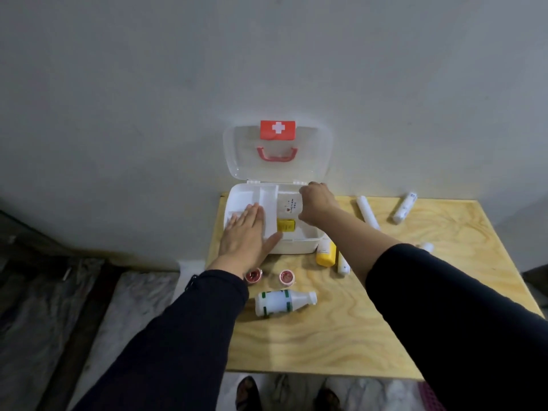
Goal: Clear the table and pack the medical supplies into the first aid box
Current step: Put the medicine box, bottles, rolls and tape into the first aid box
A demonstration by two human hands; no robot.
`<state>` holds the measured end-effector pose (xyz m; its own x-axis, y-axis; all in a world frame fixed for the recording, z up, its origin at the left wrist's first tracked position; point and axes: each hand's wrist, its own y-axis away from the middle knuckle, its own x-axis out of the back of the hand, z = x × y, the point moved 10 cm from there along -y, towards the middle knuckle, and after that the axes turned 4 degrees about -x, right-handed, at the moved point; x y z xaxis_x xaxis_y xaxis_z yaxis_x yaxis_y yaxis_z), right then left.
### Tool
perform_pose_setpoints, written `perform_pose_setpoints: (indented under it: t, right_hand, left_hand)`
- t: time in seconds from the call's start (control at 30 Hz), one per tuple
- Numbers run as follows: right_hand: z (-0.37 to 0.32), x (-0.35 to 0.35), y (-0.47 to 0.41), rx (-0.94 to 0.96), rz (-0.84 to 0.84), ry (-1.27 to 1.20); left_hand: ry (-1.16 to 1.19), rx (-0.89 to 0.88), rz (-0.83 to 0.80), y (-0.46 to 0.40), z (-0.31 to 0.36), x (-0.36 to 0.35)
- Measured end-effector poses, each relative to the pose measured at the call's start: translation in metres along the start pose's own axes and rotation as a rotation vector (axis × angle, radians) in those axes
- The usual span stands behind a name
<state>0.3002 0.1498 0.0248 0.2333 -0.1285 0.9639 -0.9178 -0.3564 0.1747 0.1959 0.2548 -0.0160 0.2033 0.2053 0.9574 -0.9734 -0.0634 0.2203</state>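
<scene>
Both hands partly hide the first aid box [296, 246]; contents perhaps unreadable.

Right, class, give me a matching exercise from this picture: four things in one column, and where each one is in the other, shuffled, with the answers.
Things:
1. White bottle
2. Yellow tube
3. Left hand
4. Yellow case

Places:
A. Inside the box, beside the right hand
B. Lying on its side near the table's front
C. Flat on the box's tray
D. On the table against the box's right front corner

Pairs: 1-B, 2-D, 3-C, 4-A
</scene>
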Motion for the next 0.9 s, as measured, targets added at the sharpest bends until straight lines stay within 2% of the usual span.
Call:
perform_pose_setpoints:
  t: [0.27,0.37,0.47,0.57,0.63,0.7,0.8,0.9]
  right_hand:
    - [-0.008,-0.024,-0.016,-0.032,0.049,-0.124]
    - [-0.014,-0.034,-0.016,-0.040,0.012,-0.253]
    - [-0.012,-0.029,-0.017,-0.034,-0.004,-0.280]
    - [0.009,-0.002,-0.014,-0.066,0.123,-0.396]
    - [0.039,0.016,-0.007,-0.163,0.252,-0.466]
    - [0.071,0.020,0.002,-0.300,0.292,-0.486]
    - [0.105,-0.006,0.015,-0.475,0.108,-0.467]
    - [0.103,-0.035,0.024,-0.494,-0.075,-0.373]
  left_hand:
    - [-0.014,0.016,0.009,-0.005,-0.005,-0.006]
    - [-0.010,0.013,0.012,-0.005,-0.005,-0.005]
    - [-0.009,0.012,0.014,-0.005,-0.005,-0.005]
    - [-0.023,0.017,0.018,-0.005,-0.006,-0.003]
    - [-0.029,0.013,0.022,-0.003,-0.005,-0.001]
    - [-0.030,0.013,0.017,-0.001,-0.003,-0.002]
    - [-0.040,0.015,0.011,-0.001,-0.003,-0.002]
    - [-0.044,0.016,0.019,-0.002,-0.004,-0.003]
